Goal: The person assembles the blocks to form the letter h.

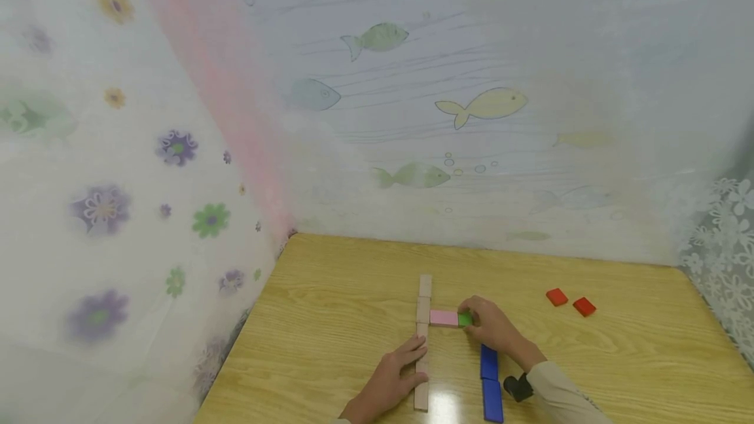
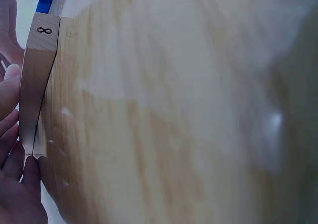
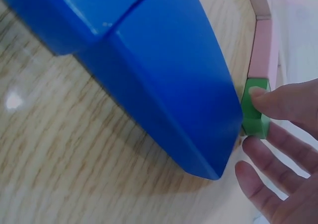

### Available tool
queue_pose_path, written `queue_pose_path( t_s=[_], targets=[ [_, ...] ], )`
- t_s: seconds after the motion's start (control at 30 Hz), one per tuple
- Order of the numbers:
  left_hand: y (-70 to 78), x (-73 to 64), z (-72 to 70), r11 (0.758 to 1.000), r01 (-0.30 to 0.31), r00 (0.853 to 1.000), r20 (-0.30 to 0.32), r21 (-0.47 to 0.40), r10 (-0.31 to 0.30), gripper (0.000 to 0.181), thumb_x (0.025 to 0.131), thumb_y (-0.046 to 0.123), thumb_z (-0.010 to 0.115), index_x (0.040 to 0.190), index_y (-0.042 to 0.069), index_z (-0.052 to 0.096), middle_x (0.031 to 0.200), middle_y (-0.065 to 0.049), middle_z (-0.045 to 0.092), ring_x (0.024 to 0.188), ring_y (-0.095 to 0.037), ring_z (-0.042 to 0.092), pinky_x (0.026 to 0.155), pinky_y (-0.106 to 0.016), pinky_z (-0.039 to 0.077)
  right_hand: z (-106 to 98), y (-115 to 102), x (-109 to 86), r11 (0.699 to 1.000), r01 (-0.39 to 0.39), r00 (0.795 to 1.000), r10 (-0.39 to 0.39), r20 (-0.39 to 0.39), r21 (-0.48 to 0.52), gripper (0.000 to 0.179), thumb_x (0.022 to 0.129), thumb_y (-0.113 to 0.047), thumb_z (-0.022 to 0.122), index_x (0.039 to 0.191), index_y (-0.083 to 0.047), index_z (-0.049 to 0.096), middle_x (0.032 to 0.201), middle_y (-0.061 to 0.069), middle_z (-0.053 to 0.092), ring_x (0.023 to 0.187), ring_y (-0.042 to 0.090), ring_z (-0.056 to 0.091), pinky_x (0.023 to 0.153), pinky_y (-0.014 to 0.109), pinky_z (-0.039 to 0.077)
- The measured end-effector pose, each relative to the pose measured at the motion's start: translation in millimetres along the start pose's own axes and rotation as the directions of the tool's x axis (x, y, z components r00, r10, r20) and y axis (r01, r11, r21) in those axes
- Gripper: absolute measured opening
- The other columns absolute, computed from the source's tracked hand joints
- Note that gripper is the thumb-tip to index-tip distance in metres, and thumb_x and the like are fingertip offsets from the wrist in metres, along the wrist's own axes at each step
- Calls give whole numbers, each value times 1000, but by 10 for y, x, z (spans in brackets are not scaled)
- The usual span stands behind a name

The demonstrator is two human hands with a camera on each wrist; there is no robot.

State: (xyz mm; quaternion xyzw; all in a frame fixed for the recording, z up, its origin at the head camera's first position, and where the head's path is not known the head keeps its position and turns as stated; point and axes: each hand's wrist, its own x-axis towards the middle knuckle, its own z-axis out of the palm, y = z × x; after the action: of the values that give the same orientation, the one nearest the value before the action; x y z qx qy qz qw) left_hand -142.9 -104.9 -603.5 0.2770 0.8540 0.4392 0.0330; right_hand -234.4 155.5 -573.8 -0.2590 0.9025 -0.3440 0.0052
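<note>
A column of plain wooden blocks [image 1: 423,309] runs front to back on the table; a figure 8 marks one block end [image 2: 42,31] in the left wrist view. My left hand [image 1: 389,378] rests along the column's left side, its fingers and thumb touching the wood. A pink block [image 1: 444,318] extends right from the column. At its right end, my right hand [image 1: 493,327] pinches a small green block [image 1: 465,318], which meets the pink block end to end in the right wrist view. Two blue blocks [image 1: 489,364] lie end to end below the right hand.
Two small red blocks [image 1: 570,302] lie apart at the back right of the wood-grain table [image 1: 330,306]. A black object [image 1: 518,387] sits at the right wrist. Walls with printed fish [image 1: 495,103] and flowers [image 1: 97,208] border the table's back and left.
</note>
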Motion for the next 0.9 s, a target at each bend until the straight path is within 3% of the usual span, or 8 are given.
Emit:
queue_pose_path(
  t_s=[0.53, 0.9],
  targets=[
    [-4, -6, 18, 1000, 15, 1000, 17, -13, -15, 53, 93, 30, 60, 134, -2, 49, 147, -11, 38, 136, -29, 32, 107, -41, 34, -168, -18, -8, 995, -96, 995, 95, -6, -22, 29, 76, 0, 69, 104, -4, 66, 100, 6, 62, 85, 24, 58, 68, 36, 51],
    [-27, 7, 20, 1000, -24, 1000, -5, 8, 24, 53, 93, 30, 58, 133, -3, 50, 145, -14, 39, 134, -32, 34, 105, -42, 35, -329, 33, -46, 999, -8, 998, 5, -65, -48, 26, 76, 1, 72, 101, 0, 65, 97, 11, 64, 79, 26, 60, 65, 34, 52]
  ],
)
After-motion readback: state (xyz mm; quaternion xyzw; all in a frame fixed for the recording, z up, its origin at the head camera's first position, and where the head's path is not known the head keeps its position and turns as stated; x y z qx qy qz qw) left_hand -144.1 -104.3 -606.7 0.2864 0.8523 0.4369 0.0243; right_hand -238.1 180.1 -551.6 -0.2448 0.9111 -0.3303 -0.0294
